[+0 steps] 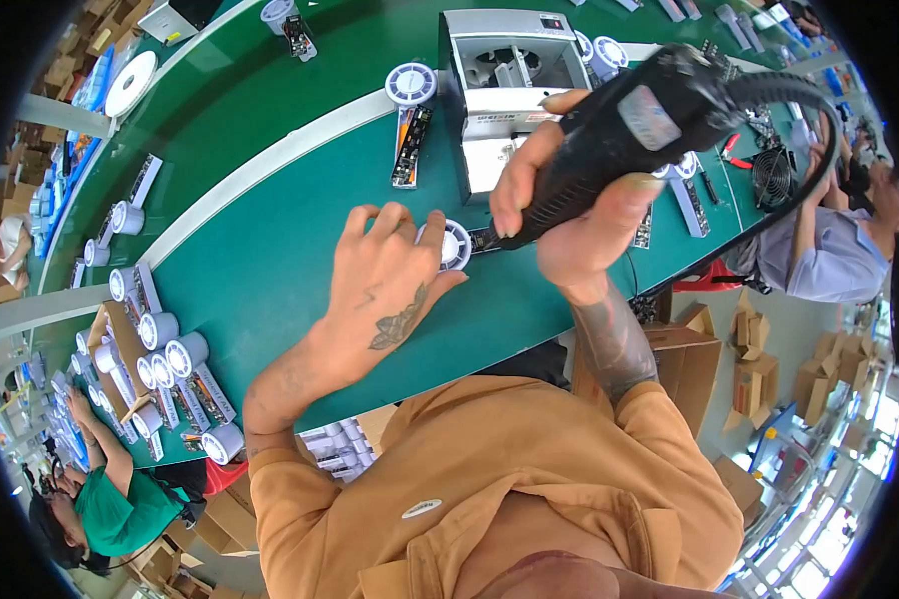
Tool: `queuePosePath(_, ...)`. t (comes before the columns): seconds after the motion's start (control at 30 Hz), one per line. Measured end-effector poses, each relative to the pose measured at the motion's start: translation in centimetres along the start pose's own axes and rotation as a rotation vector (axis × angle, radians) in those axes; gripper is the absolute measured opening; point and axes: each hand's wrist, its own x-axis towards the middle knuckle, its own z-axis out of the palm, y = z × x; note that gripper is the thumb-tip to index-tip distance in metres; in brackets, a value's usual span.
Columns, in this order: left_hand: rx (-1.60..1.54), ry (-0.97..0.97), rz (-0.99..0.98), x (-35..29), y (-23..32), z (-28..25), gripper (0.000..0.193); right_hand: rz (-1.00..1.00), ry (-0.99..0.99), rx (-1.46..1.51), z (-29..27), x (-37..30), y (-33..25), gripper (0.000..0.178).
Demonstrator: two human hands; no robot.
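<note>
My left hand (385,285) is bent over a white round part with a slotted rim (455,245). Its thumb and fingers press against the part's side on the green work table (300,200). In my right hand (569,205) is a thick black corded hand tool (619,140), tilted with its narrow end down toward the left. That end comes down by a dark piece (484,240) beside the white part. Whether the tool touches it is hidden. Behind my hands stands another white round part (411,84) joined to a strip with a circuit board (411,147).
A silver-and-black machine (514,100) stands just beyond my hands. The tool's black cable (831,150) loops to the right. Several white assemblies (185,354) crowd the left end beside a cardboard box (115,349). Co-workers sit left (120,509) and right (819,250). Red-handled pliers (736,155) lie at right.
</note>
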Motion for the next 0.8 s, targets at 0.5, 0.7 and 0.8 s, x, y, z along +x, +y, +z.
queuePosePath(0.5,-0.037,0.090,0.037,0.6,0.5,1.0,0.056,0.060,-0.021,-0.047,0.0,-1.2,0.5,0.102)
queuePosePath(0.7,-0.008,0.095,0.049,0.7,0.4,1.3,0.056,0.082,0.023,-0.006,-0.6,-0.9,-0.2,0.103)
queuePosePath(0.8,-0.009,0.113,0.051,0.7,0.3,1.4,0.056,0.113,-0.004,-0.029,-0.7,-0.6,0.6,0.104)
